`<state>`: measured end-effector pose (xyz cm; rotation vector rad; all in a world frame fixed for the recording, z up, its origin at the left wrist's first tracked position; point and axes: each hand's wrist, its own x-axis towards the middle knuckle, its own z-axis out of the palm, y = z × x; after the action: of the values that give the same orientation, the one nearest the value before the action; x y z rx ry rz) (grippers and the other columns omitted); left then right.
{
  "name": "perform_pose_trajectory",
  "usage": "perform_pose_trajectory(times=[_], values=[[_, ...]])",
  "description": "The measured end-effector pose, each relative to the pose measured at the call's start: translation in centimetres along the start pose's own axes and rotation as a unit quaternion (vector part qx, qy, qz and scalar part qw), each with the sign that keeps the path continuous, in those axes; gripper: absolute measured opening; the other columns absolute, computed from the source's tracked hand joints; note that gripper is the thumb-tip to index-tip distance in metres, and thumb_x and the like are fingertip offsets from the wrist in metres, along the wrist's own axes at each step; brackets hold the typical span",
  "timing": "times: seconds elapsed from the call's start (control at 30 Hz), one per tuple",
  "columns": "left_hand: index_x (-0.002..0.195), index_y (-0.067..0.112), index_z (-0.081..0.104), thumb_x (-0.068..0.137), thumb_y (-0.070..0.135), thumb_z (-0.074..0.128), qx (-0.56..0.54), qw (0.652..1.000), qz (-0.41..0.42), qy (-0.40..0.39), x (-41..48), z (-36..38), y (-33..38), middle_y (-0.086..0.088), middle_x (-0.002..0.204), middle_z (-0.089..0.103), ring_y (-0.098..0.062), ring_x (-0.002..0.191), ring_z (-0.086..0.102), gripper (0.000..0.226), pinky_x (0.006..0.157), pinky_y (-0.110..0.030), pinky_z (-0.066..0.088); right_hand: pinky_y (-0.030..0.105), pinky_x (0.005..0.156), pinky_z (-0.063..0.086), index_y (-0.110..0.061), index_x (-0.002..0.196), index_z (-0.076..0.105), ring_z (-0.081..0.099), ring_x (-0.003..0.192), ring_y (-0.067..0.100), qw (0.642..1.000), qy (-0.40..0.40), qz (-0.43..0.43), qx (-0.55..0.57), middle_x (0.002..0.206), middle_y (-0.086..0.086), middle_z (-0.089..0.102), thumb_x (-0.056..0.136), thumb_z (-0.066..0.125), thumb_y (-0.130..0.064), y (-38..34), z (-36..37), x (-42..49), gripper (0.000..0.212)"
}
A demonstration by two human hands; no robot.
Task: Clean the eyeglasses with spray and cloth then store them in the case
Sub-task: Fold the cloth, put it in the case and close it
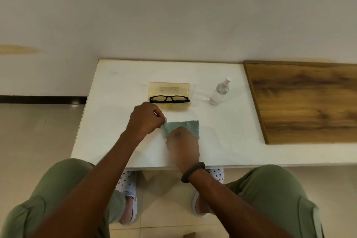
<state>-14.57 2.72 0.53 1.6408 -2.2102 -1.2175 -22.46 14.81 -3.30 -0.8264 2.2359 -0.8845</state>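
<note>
left hand [146, 120]: fingers curled, pinching the cloth's left corner.
right hand [182, 145]: blurred, on the cloth's near edge; fingers hidden, can't tell the grip.
cloth [186, 125]: green, on the tabletop [116, 102], near part covered.
glasses [169, 99]: black, across the near half of the yellow case [169, 88], behind the cloth.
spray bottle [220, 92]: right of the case, apart.
wood board [309, 102]: cut off at right.

The blurred right hand [182, 146] covers the near part of the grey-green zigzag-edged cloth [188, 126], its fingers unseen. Beyond that hand, the label on the translucent yellow case [169, 87] is unreadable; the brown wooden board [309, 102] runs out of view.
</note>
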Motion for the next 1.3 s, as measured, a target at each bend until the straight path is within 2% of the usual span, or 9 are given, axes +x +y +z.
perform_pose_trajectory(times=[0.13,0.27,0.37,0.5,0.7,0.93,1.07,1.2,1.3], values=[[0.073,0.021,0.073,0.077,0.018,0.065,0.026,0.999,0.011,-0.017,0.4,1.5,2.3,0.003,0.064,0.072,-0.015,0.054,0.065,0.010,0.052,-0.020,0.044,0.015,0.056,0.040,-0.017,0.086,0.070,0.060,0.075,0.013,0.997,0.016,0.055,0.045,0.084,-0.002,0.070,0.088,0.057,-0.019,0.8,-1.9,0.6,0.013],[0.075,0.021,0.075,0.079,0.016,0.065,0.074,0.997,0.029,-0.023,1.0,3.4,4.1,0.008,0.072,0.070,-0.011,0.055,0.058,0.012,0.059,-0.024,0.047,0.016,0.052,0.035,-0.015,0.082,0.069,0.057,0.069,0.011,0.993,0.024,0.089,0.069,0.079,-0.002,0.068,0.086,0.056,-0.017,1.6,-3.3,0.9,0.013],[0.076,0.019,0.076,0.079,0.013,0.065,0.095,0.994,0.039,-0.028,1.4,4.7,5.0,0.009,0.071,0.069,-0.006,0.055,0.052,0.013,0.058,-0.023,0.044,0.018,0.051,0.036,-0.013,0.079,0.068,0.055,0.064,0.006,0.991,0.028,0.104,0.080,0.074,-0.002,0.067,0.086,0.055,-0.016,2.0,-3.9,1.0,0.014],[0.076,0.019,0.075,0.080,0.014,0.065,0.124,0.991,0.041,-0.036,1.6,6.1,6.1,0.014,0.062,0.059,-0.011,0.064,0.057,0.012,0.062,-0.024,0.043,0.020,0.050,0.036,-0.012,0.079,0.067,0.054,0.063,0.010,0.989,0.029,0.123,0.077,0.075,0.001,0.067,0.086,0.053,-0.016,2.6,-4.4,1.0,0.016],[0.076,0.020,0.072,0.078,0.016,0.065,0.146,0.987,0.053,-0.031,2.1,8.1,6.8,0.007,0.086,0.070,-0.015,0.081,0.064,0.008,0.064,-0.027,0.045,0.022,0.049,0.035,-0.012,0.078,0.066,0.055,0.063,0.013,0.986,0.033,0.150,0.065,0.076,0.003,0.068,0.084,0.052,-0.018,3.4,-5.4,1.3,0.016],[0.078,0.019,0.073,0.081,0.024,0.070,0.145,0.988,0.056,-0.025,2.4,9.7,6.7,0.004,0.087,0.072,-0.017,0.086,0.066,0.006,0.071,-0.028,0.050,0.020,0.049,0.035,-0.014,0.082,0.068,0.056,0.065,0.013,0.988,0.029,0.148,0.039,0.079,0.001,0.069,0.086,0.053,-0.021,3.8,-5.7,1.7,0.017],[0.082,0.017,0.072,0.088,0.024,0.062,0.125,0.990,0.070,0.005,2.5,9.3,5.9,0.004,0.090,0.073,-0.017,0.088,0.066,0.013,0.073,-0.027,0.047,0.020,0.049,0.035,-0.014,0.085,0.066,0.054,0.066,0.011,0.987,0.035,0.152,0.031,0.082,0.000,0.067,0.085,0.052,-0.019,4.0,-6.3,1.6,0.015],[0.080,0.025,0.069,0.091,0.023,0.059,0.126,0.988,0.088,0.012,1.4,6.8,4.3,0.006,0.083,0.072,-0.016,0.082,0.066,0.015,0.073,-0.028,0.049,0.025,0.059,0.049,-0.020,0.088,0.062,0.063,0.075,0.019,0.982,0.049,0.174,0.056,0.088,0.001,0.070,0.085,0.054,-0.023,4.8,-7.2,1.7,0.009],[0.097,0.026,0.070,0.094,0.028,0.058,0.159,0.977,0.139,-0.005,-0.6,5.1,2.2,0.006,0.092,0.072,-0.014,0.081,0.062,0.012,0.073,-0.029,0.049,0.022,0.055,0.040,-0.022,0.096,0.063,0.058,0.077,0.017,0.987,0.042,0.156,0.020,0.091,-0.003,0.064,0.088,0.058,-0.026,5.0,-8.7,2.1,0.011]])
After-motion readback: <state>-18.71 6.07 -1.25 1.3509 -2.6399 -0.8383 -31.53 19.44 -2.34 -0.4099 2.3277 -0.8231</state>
